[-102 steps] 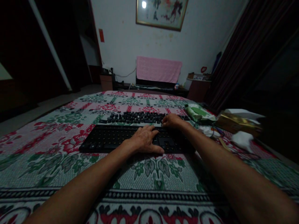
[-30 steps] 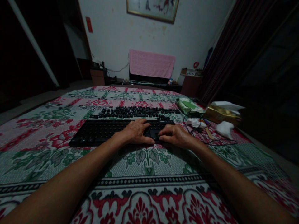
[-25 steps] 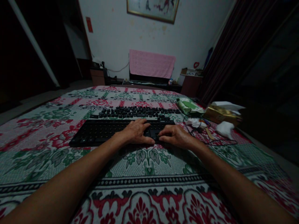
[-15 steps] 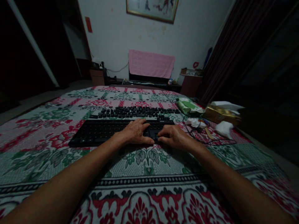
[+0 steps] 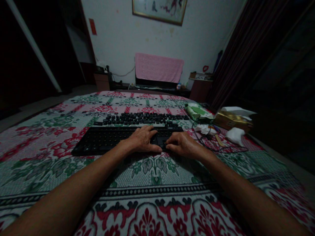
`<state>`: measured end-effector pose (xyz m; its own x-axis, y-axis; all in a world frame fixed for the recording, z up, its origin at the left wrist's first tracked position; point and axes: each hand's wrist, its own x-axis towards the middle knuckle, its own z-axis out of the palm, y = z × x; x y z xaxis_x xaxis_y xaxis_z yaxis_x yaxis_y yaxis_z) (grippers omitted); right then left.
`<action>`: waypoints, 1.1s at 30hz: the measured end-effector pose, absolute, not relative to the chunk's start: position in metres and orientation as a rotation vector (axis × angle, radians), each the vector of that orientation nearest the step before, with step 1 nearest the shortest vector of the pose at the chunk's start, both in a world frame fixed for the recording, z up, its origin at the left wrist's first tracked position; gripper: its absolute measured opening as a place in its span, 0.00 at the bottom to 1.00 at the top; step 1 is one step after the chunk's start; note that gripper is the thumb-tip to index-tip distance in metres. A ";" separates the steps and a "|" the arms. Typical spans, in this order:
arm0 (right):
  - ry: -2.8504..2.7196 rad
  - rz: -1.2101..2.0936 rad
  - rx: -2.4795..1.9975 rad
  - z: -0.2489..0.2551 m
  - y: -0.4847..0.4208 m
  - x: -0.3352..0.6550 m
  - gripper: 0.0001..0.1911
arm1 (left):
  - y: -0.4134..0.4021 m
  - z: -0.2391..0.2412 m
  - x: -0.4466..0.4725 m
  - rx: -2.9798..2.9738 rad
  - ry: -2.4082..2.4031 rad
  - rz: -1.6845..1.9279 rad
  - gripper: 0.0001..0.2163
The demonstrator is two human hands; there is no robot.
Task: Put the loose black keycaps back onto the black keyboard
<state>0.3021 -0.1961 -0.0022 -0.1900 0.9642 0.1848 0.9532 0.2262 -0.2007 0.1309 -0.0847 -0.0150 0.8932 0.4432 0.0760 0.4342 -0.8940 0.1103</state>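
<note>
A black keyboard (image 5: 98, 141) with its keycaps off across most of its face lies on the patterned bedspread. My left hand (image 5: 142, 139) rests across it right of centre, fingers spread and thumb stretched toward the front edge. Close by, my right hand (image 5: 182, 144) is over the keyboard's right part, thumb and forefinger drawn together in a pinch low down near the front edge. Whatever those fingertips hold is too small and dark to make out. Just behind the keyboard, many loose black keycaps (image 5: 137, 117) are spread in a long band.
To the right lie a green-and-white packet (image 5: 198, 112), a golden box (image 5: 232, 121) with white paper, crumpled white tissue (image 5: 235, 136), a flat wooden stick (image 5: 219, 141) and a black cable (image 5: 228, 150). A pink towel (image 5: 158, 67) hangs beyond the bed.
Both hands stay in almost the same place on the keyboard. The whole view has shifted very slightly.
</note>
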 end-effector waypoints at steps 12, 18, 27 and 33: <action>-2.264 0.111 -1.784 -0.003 -0.194 0.306 0.11 | -0.087 -0.013 0.131 2.947 0.704 0.125 0.40; -2.295 0.052 -1.824 0.002 -0.194 0.301 0.10 | -0.086 -0.013 0.131 2.969 0.691 0.142 0.40; -2.289 0.045 -1.822 0.002 -0.194 0.297 0.09 | -0.086 -0.016 0.131 2.958 0.697 0.154 0.40; -2.324 0.080 -1.835 0.003 -0.192 0.297 0.09 | -0.086 -0.014 0.131 2.951 0.705 0.132 0.39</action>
<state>0.2973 -0.1918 0.0030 -0.2224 0.9691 0.1070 0.9594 0.2370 -0.1528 0.1313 -0.0865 -0.0135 0.8888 0.4543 0.0596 0.4452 -0.8870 0.1221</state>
